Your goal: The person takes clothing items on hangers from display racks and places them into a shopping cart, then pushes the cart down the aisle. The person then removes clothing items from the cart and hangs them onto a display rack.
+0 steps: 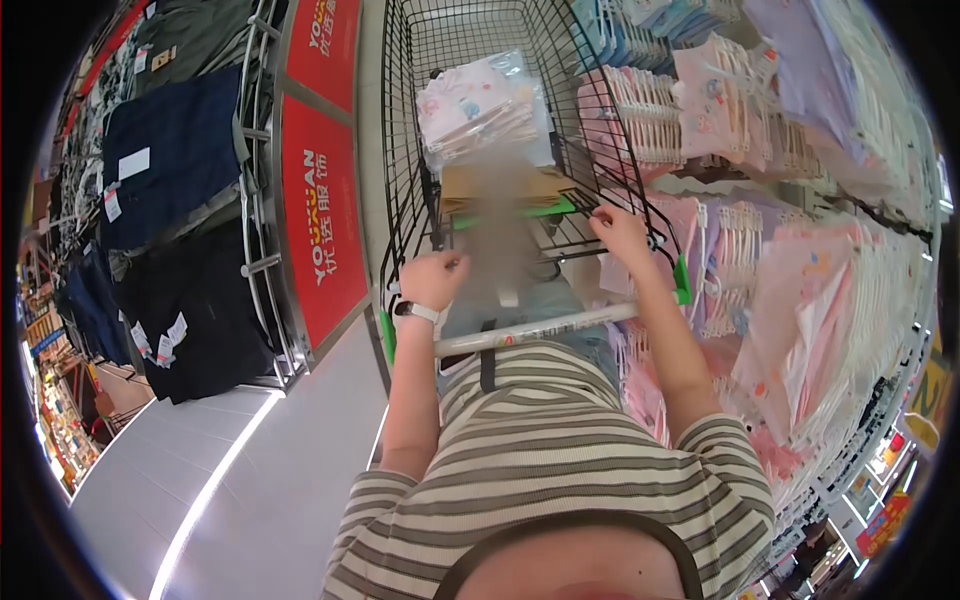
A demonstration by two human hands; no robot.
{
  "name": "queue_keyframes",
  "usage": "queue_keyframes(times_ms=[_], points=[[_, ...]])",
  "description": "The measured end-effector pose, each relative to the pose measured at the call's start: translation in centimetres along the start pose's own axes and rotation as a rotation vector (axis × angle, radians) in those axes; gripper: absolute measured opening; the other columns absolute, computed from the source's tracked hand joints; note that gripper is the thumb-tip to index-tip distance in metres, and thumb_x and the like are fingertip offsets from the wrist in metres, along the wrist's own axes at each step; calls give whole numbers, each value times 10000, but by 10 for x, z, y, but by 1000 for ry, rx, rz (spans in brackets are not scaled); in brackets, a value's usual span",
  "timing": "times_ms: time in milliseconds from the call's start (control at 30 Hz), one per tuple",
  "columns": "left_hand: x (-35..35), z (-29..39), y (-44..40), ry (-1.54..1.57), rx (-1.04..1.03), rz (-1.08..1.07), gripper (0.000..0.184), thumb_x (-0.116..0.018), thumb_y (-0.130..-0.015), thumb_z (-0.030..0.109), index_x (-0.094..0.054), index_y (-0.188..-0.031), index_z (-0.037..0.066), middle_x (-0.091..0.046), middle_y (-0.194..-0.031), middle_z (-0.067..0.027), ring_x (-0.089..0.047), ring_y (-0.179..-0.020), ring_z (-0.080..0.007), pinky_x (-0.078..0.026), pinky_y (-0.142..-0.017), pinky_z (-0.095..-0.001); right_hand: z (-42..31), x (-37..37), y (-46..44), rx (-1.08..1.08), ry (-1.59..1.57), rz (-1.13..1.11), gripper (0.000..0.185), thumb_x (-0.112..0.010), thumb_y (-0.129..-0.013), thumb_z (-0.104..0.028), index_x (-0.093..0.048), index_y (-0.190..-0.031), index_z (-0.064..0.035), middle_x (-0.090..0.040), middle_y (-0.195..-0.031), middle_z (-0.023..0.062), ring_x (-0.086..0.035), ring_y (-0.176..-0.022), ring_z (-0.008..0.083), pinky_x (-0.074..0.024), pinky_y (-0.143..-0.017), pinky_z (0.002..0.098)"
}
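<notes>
My left hand [432, 280], with a white watch [418, 311] at its wrist, is closed at the left side of the black wire shopping cart [400, 190]. Across the cart, my right hand [622, 238] is closed too, fingers curled beside the right wire wall. Neither hand's grip shows anything I can name. Both forearms pass over the white handle bar [540, 328]. In the basket lie white printed garments in clear plastic [480, 105]. Nearer me is a flat brown piece [520, 187] above a green strip. A grey blur hides the area between my hands.
Folded dark trousers [175, 150] lie on a metal rack at left, beside red sign panels [325, 215]. Pink and white children's clothes [800, 310] hang close along the cart's right side. Grey floor [200, 480] shows at lower left.
</notes>
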State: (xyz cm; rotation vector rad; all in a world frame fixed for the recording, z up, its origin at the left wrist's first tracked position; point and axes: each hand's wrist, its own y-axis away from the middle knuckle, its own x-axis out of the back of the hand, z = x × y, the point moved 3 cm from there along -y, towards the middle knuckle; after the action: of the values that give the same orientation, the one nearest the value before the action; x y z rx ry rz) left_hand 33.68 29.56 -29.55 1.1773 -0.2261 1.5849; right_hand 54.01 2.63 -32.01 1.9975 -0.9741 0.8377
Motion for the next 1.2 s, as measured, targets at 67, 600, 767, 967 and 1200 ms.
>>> queue_keyframes(times_ms=[67,600,767,967,1200], points=[[2,1,-10,-11,-15,7,297,-542,-792,374,-698,-842,125,-665,-770,-78,-628,-733,-276,-483,-654,-373,10,-4,-26,39,-151,-92,274,-599,-790,-269,-632,-943,-44,-657,-827,128,-631,-815,273,-479,-725,347],[8,27,-46,-27,-159,32,303,-623,-621,278,-677,-855,95,-606,-719,-42,-538,-638,-252,-436,-578,-363,109,-236,-300,-89,141,-515,292,-551,-790,-266,-651,-906,-18,-640,-913,211,-611,-885,356,-473,-783,413],[6,27,-50,13,-152,49,350,-538,-638,322,-663,-810,43,-602,-662,-85,-547,-584,-285,-431,-524,-372,94,-289,-307,-326,-184,-299,291,-512,-796,-222,-655,-924,-4,-623,-991,227,-585,-963,370,-449,-861,425],[1,21,-48,-6,-132,129,405,-529,-676,410,-600,-735,15,-501,-569,-69,-471,-505,-265,-385,-448,-362,75,-345,-324,-199,47,-521,409,-529,-810,-318,-597,-1091,-29,-580,-1140,202,-534,-1087,347,-426,-902,424],[0,21,-46,-9,-126,117,429,-512,-690,420,-605,-746,5,-516,-581,-84,-511,-546,-290,-415,-474,-368,103,-395,-338,-148,-564,-493,436,-522,-830,-313,-546,-1181,-55,-541,-1219,169,-546,-1085,300,-460,-853,371]])
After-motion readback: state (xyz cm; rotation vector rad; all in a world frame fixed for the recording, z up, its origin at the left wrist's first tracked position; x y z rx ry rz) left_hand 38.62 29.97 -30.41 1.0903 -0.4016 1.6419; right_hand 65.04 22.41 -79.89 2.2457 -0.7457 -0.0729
